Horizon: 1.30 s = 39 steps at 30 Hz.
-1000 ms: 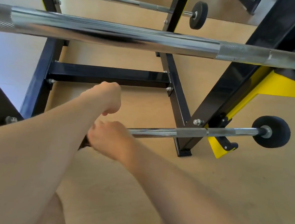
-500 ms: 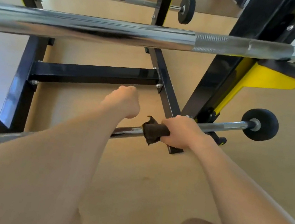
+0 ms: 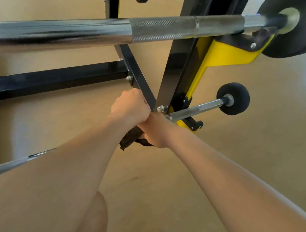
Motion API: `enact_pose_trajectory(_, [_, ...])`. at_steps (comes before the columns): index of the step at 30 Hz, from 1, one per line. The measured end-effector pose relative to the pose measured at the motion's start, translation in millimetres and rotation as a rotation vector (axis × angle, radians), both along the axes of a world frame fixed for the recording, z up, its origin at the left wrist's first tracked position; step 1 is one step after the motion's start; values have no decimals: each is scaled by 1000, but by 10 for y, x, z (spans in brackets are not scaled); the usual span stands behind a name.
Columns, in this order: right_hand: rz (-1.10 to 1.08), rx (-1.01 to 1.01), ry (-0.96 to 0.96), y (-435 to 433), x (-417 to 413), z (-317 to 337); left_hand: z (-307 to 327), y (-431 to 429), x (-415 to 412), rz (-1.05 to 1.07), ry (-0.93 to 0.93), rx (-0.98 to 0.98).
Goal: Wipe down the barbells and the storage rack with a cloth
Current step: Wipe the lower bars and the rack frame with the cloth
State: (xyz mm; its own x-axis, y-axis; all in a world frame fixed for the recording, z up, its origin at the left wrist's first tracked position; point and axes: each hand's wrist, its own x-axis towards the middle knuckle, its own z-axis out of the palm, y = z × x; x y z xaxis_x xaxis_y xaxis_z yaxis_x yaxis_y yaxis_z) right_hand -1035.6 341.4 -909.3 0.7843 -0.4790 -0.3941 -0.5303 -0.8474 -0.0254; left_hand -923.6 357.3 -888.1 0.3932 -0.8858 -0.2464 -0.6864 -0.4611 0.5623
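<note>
Right hand wraps cloth round the bar; left hand fisted, on what I cannot tell. I'd squeeze evenly, twisting.

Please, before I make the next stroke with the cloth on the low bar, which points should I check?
1. Right hand grips the dark cloth: ok.
2. Cloth wraps the lower barbell: cannot tell, hands hide it.
3. Room to slide toward the end plate: not ok, rack upright blocks the hand.
4. Left hand holds that barbell: cannot tell.
</note>
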Motion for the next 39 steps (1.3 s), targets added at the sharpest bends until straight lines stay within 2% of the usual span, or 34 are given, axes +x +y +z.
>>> enact_pose_trajectory(3, [24,50,99,-40,-43,267,91,-110,-205,198,205,-42])
enact_pose_trajectory(8, [0,-36,218,-220,-352,442,188,-242,-548,216,248,-199])
enact_pose_trajectory(11, [-197,-107,197,-399,-631,468,119,-330,-700,183,291,-175])
enact_pose_trajectory(13, [-263,-165,112,-394,-780,330,40,-380,-771,156,283,-165])
enact_pose_trajectory(16, [-249,-359,-69,-147,-724,-72,-71,-421,-793,147,242,-195])
enact_pose_trajectory(18, [-200,-355,-157,-128,-698,-197,-138,-433,-790,125,172,-228])
enact_pose_trajectory(23, [0,-366,-205,-633,-1144,11,-206,-437,-819,125,90,-255])
enact_pose_trajectory(27, [53,-389,-356,-627,-1221,-110,-206,-371,-883,-3,-80,-439])
enact_pose_trajectory(31, [-73,-438,-516,-667,-1403,-97,-191,-368,-1010,-161,-113,-601])
enact_pose_trajectory(34, [-198,-537,-440,-830,-1531,-172,-221,-419,-1056,-187,-127,-584])
enact_pose_trajectory(37, [-446,-722,-180,-1016,-1657,-133,-271,-435,-1085,-232,-114,-560])
enact_pose_trajectory(39, [-634,-738,-70,-1030,-1626,-187,-309,-444,-1094,-262,-120,-549])
